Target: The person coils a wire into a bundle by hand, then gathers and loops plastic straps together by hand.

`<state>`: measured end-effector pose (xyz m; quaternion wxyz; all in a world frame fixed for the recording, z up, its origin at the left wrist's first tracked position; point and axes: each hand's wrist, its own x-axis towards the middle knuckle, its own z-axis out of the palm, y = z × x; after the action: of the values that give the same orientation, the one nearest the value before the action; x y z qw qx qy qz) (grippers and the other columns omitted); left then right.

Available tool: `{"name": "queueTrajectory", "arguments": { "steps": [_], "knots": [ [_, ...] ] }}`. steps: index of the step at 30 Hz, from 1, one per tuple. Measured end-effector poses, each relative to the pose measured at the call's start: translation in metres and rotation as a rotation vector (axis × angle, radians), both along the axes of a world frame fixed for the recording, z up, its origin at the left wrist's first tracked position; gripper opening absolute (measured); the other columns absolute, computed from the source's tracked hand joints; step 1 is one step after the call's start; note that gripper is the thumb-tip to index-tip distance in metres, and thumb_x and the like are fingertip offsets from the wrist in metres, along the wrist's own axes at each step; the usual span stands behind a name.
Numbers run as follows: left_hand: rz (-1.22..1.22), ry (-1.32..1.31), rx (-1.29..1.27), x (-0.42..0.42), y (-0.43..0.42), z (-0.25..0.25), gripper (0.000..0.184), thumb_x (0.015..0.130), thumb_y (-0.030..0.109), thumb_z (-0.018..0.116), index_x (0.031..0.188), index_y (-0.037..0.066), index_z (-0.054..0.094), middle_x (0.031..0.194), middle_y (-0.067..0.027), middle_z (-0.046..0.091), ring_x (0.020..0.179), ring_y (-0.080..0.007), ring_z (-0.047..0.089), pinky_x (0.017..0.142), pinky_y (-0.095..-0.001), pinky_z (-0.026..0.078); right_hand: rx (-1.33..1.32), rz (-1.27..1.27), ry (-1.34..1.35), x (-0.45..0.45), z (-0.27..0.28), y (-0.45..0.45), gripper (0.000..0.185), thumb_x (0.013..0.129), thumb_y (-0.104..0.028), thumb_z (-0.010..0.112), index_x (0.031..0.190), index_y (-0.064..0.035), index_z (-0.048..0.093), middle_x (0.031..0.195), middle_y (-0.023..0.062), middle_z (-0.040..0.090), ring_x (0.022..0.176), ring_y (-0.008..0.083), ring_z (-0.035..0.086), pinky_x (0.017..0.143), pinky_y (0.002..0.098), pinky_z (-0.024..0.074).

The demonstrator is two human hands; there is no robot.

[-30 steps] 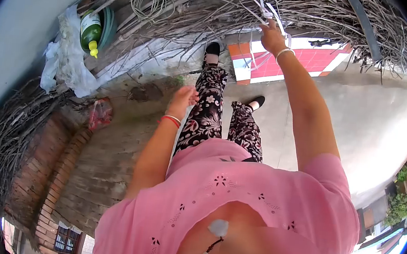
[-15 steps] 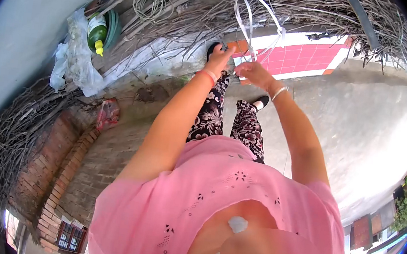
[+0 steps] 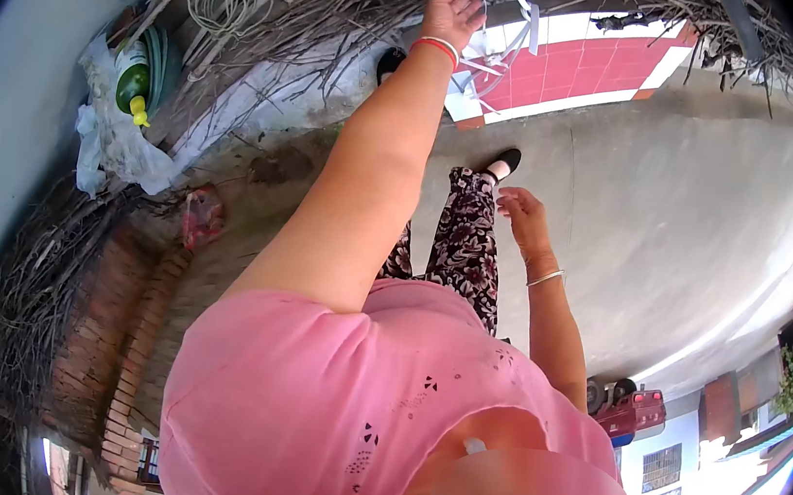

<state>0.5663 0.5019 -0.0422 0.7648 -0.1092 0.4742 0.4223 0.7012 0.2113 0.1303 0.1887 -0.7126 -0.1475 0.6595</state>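
Observation:
My left hand (image 3: 454, 15) stretches far forward over the pile of sticks, palm showing and fingers spread. A thin loop of white strapping band (image 3: 534, 30) curves around its fingertips; I see no firm grip on the band. The band's other strands hang over the red-and-white tiled surface just to the right. My right hand (image 3: 525, 218) hangs lower, beside my trouser leg above the concrete, with fingers loosely bent, apart and holding nothing.
Bundles of dry sticks (image 3: 315, 18) run along the front, with a coil of pale cord (image 3: 229, 2) on them. A green bottle with a yellow cap (image 3: 132, 81) lies by plastic sheeting at left. Brick steps (image 3: 135, 355) and a red vehicle (image 3: 630, 411) stand farther back.
My left hand has moved forward along the strapping band. My right hand has come away from the band and dropped back toward my body. The view has turned slightly.

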Motion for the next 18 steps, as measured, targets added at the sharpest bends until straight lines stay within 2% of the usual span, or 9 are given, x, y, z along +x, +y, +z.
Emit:
{"name": "queueTrajectory", "arguments": {
  "steps": [1,3,6,8,10,13,15,17,18],
  "knots": [
    [0.123,-0.154,-0.066,-0.006,0.000,0.011,0.055,0.092,0.035,0.053,0.131,0.000,0.039,0.134,-0.0144,0.046,0.131,-0.0323,0.037,0.107,-0.0540,0.027,-0.009,-0.030,-0.004,0.001,0.000,-0.003,0.021,0.088,-0.009,0.054,0.103,0.0045,0.063,0.087,0.0083,0.066,0.078,0.0135,0.062,0.074,0.0257,0.0495],
    [0.247,-0.283,-0.112,-0.015,-0.005,0.014,0.054,0.094,0.036,0.048,0.134,0.002,0.035,0.135,-0.0134,0.045,0.128,-0.0325,0.041,0.106,-0.0543,0.029,-0.009,-0.054,0.006,0.002,-0.007,-0.016,0.021,0.089,-0.009,0.054,0.103,0.0030,0.064,0.088,0.0089,0.067,0.078,0.0140,0.062,0.073,0.0255,0.0492],
    [0.300,-0.051,-0.186,-0.024,-0.012,0.002,0.047,0.097,0.035,0.041,0.131,0.003,0.037,0.132,-0.0138,0.049,0.123,-0.0327,0.047,0.105,-0.0547,0.032,-0.036,-0.077,0.022,0.000,-0.005,-0.022,0.021,0.089,-0.009,0.054,0.104,0.0017,0.064,0.088,0.0084,0.067,0.078,0.0139,0.062,0.073,0.0251,0.0489],
    [0.326,-0.026,-0.160,-0.035,-0.011,0.001,0.043,0.098,0.033,0.037,0.129,0.003,0.039,0.129,-0.0140,0.051,0.120,-0.0325,0.051,0.104,-0.0547,0.034,-0.041,-0.070,0.024,-0.002,-0.001,-0.022,0.021,0.089,-0.009,0.053,0.104,0.0009,0.064,0.086,0.0076,0.066,0.078,0.0138,0.061,0.074,0.0249,0.0486],
    [0.331,0.022,-0.169,-0.039,-0.011,0.024,0.035,0.097,0.025,0.035,0.120,0.000,0.044,0.123,-0.0136,0.055,0.119,-0.0325,0.051,0.104,-0.0538,0.035,0.014,-0.085,0.020,-0.002,-0.004,-0.023,0.021,0.089,-0.009,0.053,0.105,0.0008,0.064,0.085,0.0070,0.066,0.077,0.0136,0.061,0.074,0.0250,0.0486],
    [0.370,-0.158,-0.151,-0.049,-0.038,0.054,0.032,0.093,0.016,0.036,0.116,-0.003,0.047,0.122,-0.0128,0.055,0.119,-0.0326,0.051,0.106,-0.0527,0.034,-0.005,-0.143,0.061,-0.002,0.004,-0.022,0.023,0.091,-0.012,0.052,0.105,0.0010,0.064,0.087,0.0069,0.066,0.078,0.0142,0.061,0.074,0.0255,0.0489],
    [0.305,-0.099,-0.149,-0.049,-0.065,0.101,0.029,0.086,0.008,0.043,0.112,-0.004,0.047,0.119,-0.0129,0.057,0.121,-0.0312,0.050,0.107,-0.0523,0.034,-0.033,-0.210,0.131,-0.002,0.009,-0.016,0.027,0.093,-0.017,0.050,0.107,0.0013,0.063,0.090,0.0076,0.066,0.081,0.0151,0.062,0.075,0.0264,0.0491],
    [0.182,-0.115,-0.158,-0.055,-0.103,0.122,0.015,0.086,0.012,0.044,0.089,0.001,0.054,0.099,-0.0106,0.063,0.105,-0.0285,0.058,0.097,-0.0491,0.042,-0.061,-0.289,0.226,-0.001,0.014,-0.013,0.033,0.095,-0.023,0.047,0.110,0.0018,0.062,0.095,0.0088,0.066,0.084,0.0163,0.062,0.077,0.0276,0.0491],
    [-0.051,-0.088,-0.100,-0.051,-0.121,0.145,0.015,0.086,0.011,0.044,0.077,0.004,0.053,0.085,-0.0105,0.063,0.093,-0.0288,0.061,0.089,-0.0477,0.047,-0.125,-0.326,0.287,-0.003,0.024,-0.005,0.044,0.097,-0.034,0.043,0.120,0.0017,0.055,0.102,0.0112,0.064,0.090,0.0185,0.062,0.082,0.0297,0.0485]
  ]
}}
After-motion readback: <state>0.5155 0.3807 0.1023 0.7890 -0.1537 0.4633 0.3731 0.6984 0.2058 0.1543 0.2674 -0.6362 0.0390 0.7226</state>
